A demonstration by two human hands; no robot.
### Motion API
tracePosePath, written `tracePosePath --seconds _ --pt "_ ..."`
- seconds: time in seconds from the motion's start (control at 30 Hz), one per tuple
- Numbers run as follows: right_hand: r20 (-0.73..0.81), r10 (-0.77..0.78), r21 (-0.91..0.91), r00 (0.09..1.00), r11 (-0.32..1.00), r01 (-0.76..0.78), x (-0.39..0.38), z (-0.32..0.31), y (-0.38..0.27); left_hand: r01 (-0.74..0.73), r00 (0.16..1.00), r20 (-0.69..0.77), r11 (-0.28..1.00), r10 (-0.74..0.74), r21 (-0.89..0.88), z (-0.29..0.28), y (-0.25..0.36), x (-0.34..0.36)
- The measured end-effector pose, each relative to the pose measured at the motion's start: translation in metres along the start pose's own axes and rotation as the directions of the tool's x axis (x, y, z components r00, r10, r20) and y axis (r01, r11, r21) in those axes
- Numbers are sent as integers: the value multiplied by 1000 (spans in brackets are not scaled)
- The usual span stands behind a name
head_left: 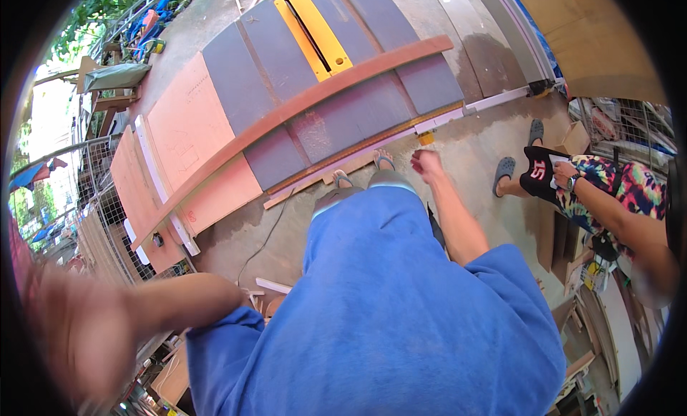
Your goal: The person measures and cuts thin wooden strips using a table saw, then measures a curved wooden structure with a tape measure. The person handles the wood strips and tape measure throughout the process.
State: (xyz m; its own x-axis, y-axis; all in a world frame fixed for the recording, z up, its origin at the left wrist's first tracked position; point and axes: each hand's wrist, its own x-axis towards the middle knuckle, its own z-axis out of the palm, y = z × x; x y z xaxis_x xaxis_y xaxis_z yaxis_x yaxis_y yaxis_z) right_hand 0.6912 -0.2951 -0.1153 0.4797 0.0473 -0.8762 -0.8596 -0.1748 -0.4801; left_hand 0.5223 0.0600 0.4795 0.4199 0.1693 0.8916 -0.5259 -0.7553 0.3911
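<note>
A long reddish-brown board (286, 114) lies slantwise across a table saw (322, 129), from the saw's right side to the side table at the left. Set in the saw's grey top is a yellow insert plate (309, 29) with a dark slot. My right hand (427, 164) is closed, its fingers curled, just below the front rail near a small yellow part (426, 138); nothing shows in it. Raised at the lower left, close to the camera, my left hand (89, 330) is smeared by motion, so its fingers cannot be read.
To the right stands another person (615, 194) holding a black cloth (537, 174). A pinkish wooden side table (189, 137) adjoins the saw's left. A dark cord (268, 233) runs over the concrete floor. Wood pieces lean at the lower right, and wire mesh (93, 176) stands at the left.
</note>
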Motion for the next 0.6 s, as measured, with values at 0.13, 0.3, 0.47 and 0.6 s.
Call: tracePosePath --seconds 0.13,0.3,0.47,0.6 --pt "372 -35 -111 928 990 82 24 53 38 477 803 112 744 -586 469 37 -137 -140" --pt "472 136 272 871 917 -291 17 142 42 347 555 308 552 -773 759 -35 -231 -304" --pt "298 61 700 953 664 -262 8 219 85 195 451 301 422 -840 886 -91 -260 -376" --pt "251 -17 811 968 549 -200 11 245 97 122 483 243 339 -841 933 -127 -278 -396"
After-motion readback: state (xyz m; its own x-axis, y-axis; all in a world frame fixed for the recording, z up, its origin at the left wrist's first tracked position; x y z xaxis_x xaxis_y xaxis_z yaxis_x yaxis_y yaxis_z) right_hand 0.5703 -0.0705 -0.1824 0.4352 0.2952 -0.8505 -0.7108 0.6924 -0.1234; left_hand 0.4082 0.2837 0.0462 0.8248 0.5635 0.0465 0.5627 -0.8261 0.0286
